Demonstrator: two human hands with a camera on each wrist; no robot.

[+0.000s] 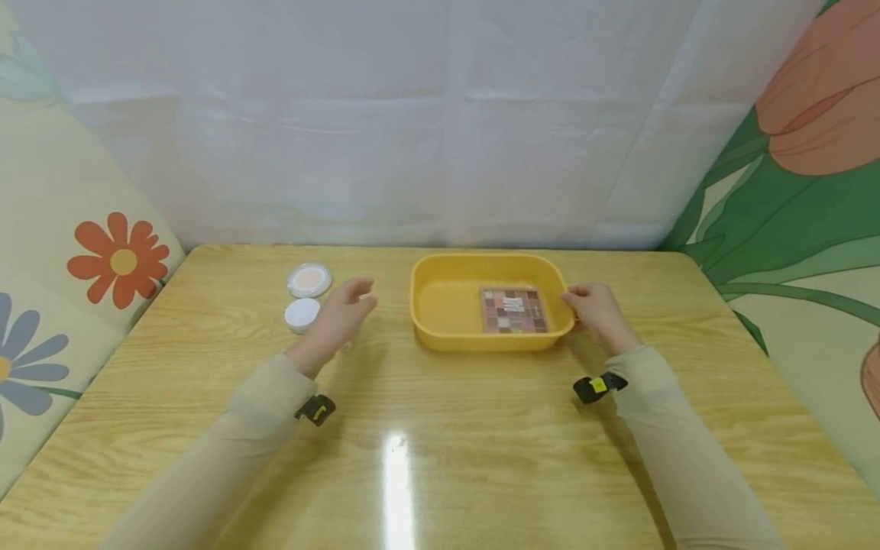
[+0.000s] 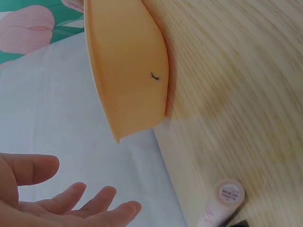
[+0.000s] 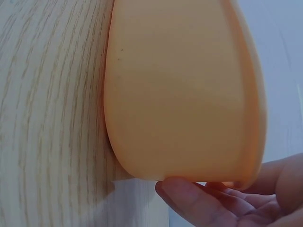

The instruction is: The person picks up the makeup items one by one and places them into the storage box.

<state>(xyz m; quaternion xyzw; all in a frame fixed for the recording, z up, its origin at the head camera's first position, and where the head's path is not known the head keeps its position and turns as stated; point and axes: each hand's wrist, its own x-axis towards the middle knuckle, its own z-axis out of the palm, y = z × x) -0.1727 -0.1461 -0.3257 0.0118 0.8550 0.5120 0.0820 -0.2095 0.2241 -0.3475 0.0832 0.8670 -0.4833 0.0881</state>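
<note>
In the head view, my right hand (image 1: 600, 312) grips the right end of a yellow plastic basin (image 1: 440, 341) by its rim. The right wrist view shows the thumb (image 3: 196, 201) against the basin's end wall. Inside the basin, toward its right side, lies an eyeshadow palette (image 1: 514, 310) with many small squares. My left hand (image 1: 341, 312) hovers left of the basin, fingers loosely extended and holding nothing. Near it are a clear-rimmed round powder compact (image 1: 309, 280) and a white round piece (image 1: 302, 315). A pale pink tube (image 2: 226, 201) with a round label stands out in the left wrist view.
A wooden table (image 1: 467, 443) carries everything, with a white cloth backdrop (image 1: 440, 137) behind its far edge. Flower-printed panels (image 1: 825, 229) flank both sides. A dark wrist camera is strapped to each sleeve.
</note>
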